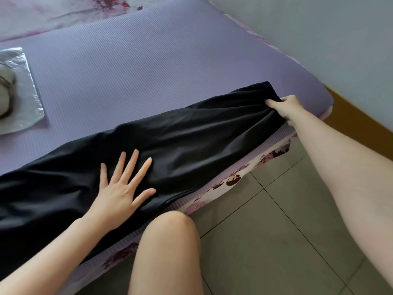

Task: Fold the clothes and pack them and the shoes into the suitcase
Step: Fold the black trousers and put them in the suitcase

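- Black trousers (pixel 191 133): flat on purple mat (pixel 148 60), along near edge. Long axis runs near-left to far-right.
- Left hand (pixel 121 188): flat, fingers spread, pressing garment mid-length.
- Right hand (pixel 287 107): fingers curled, gripping fabric just beside elasticated end (pixel 263 86), far right.
- Judgement: fold runs along axis; right hand carries end leftward toward left hand.

Lilac ribbed mat (pixel 170 50) on bed; grey tiled floor (pixel 276 231); pale wall (pixel 319 28).
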Demonstrator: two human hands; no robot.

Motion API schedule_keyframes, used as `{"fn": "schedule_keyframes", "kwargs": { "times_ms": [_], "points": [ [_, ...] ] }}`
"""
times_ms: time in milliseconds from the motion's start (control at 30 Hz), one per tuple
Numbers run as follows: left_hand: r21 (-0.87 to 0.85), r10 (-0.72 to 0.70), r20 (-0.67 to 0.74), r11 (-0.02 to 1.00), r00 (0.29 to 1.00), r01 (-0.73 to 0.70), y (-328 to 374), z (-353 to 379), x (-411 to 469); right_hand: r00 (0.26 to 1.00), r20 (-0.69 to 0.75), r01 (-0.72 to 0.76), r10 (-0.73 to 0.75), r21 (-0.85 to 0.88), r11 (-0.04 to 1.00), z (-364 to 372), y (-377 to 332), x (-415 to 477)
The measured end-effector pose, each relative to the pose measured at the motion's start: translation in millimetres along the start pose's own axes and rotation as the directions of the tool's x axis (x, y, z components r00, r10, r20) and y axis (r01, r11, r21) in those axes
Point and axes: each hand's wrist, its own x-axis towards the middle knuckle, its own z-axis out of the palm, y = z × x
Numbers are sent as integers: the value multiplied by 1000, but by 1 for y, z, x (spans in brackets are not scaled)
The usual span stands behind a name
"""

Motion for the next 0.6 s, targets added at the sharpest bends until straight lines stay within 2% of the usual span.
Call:
{"fn": "schedule_keyframes", "kwargs": {
  "times_ms": [133,200,300,367,467,600],
  "points": [
    [17,-34,-32,999,999,35,2,-2,-4,999,9,-30,30,-84,996,0,1,0],
    [11,-81,12,997,997,81,1,-3,-2,997,65,-43,49,-82,996,-2,6,14],
    [13,-97,91,995,991,96,0,-2,1,997,70,-26,24,33,999,-10,6,26],
    [20,-98,122,995,988,96,0,-3,4,997,66,19,-29,144,989,-18,-24,-17],
    [-26,-86,140,996,986,90,0,-9,3,987,9,155,-160,185,970,-25,-58,-51],
    [-247,-149,78,955,986,163,2,-30,-2,947,-18,320,-320,145,936,-16,-93,-102]
  ]
}}
